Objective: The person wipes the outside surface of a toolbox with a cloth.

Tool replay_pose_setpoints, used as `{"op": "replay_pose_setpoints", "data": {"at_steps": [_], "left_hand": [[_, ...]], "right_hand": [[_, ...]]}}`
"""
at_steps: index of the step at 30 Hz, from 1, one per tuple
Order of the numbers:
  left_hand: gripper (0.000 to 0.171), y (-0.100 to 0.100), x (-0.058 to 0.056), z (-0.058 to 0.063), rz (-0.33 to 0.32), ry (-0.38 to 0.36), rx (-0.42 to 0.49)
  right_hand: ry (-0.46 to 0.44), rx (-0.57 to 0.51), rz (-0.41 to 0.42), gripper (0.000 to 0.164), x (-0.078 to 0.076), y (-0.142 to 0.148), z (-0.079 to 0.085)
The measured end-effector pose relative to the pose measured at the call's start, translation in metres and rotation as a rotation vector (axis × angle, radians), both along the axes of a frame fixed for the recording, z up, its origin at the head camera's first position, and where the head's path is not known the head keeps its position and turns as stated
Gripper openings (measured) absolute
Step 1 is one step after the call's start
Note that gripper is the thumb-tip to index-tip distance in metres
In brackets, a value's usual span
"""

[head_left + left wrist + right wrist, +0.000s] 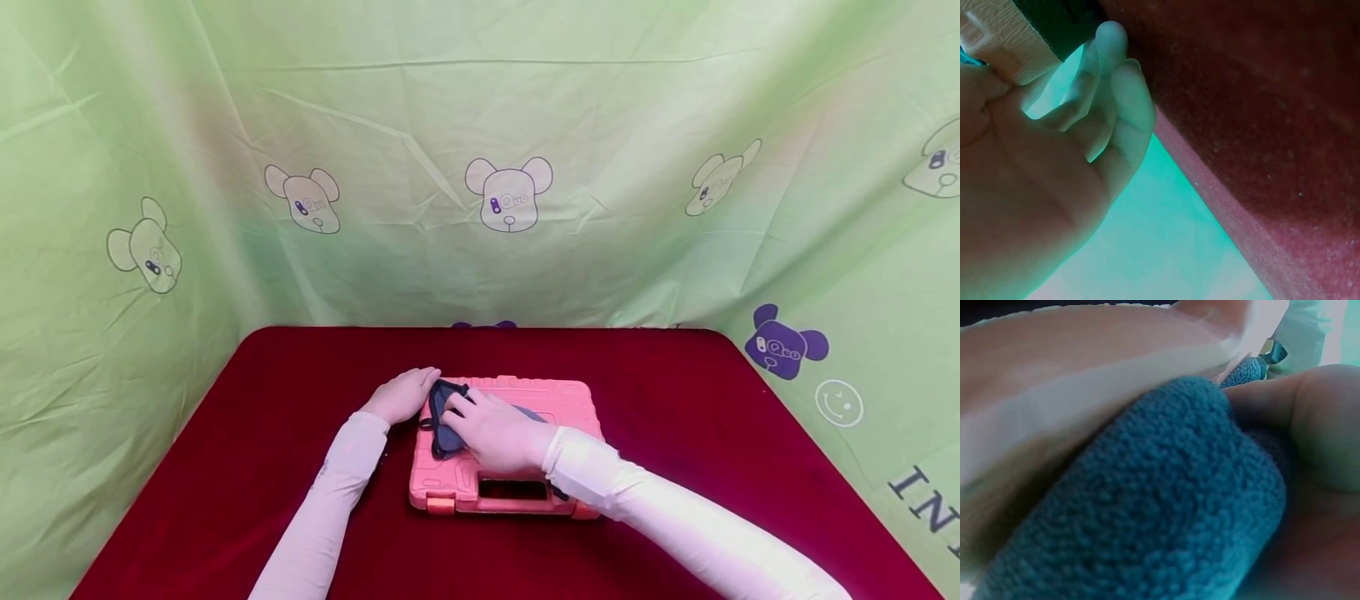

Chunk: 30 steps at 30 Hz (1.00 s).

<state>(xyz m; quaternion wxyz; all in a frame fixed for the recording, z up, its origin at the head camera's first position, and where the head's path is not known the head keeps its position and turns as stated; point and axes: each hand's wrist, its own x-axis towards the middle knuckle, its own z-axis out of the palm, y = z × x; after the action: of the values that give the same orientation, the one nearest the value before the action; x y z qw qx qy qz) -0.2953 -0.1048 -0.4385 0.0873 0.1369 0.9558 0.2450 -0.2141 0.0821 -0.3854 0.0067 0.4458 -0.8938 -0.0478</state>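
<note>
A pink plastic carrying case (525,395) lies flat on the red-covered table, its handle side toward me. Over its left part is a dark blue fleecy cloth (447,442) with black edging and a small loop at its left side. My right hand (498,433) grips this cloth from above, fingers bent over it, and hides much of it. In the right wrist view the blue cloth (1147,487) bulges in a thick fold against the thumb. At the case's far left corner rests my left hand (405,395), fingers fairly straight and its palm side against the case edge.
Orange latches (441,506) sit on the near side of the case, on either side of the handle opening. The red tablecloth (675,392) extends all around. Green printed curtains (405,275) close off the back and both sides.
</note>
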Motion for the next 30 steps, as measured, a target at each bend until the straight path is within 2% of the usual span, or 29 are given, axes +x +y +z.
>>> {"op": "replay_pose_setpoints", "data": {"at_steps": [12, 30], "left_hand": [[0.051, -0.0004, -0.0004, 0.0026, -0.004, -0.011, -0.001], [0.051, -0.0004, -0.0032, -0.0029, 0.005, -0.01, 0.002]], "right_hand": [[0.013, -0.018, 0.012, 0.047, 0.0003, 0.0005, -0.0016], [-0.007, -0.004, 0.0, 0.044, 0.0016, 0.0002, -0.0005]]}}
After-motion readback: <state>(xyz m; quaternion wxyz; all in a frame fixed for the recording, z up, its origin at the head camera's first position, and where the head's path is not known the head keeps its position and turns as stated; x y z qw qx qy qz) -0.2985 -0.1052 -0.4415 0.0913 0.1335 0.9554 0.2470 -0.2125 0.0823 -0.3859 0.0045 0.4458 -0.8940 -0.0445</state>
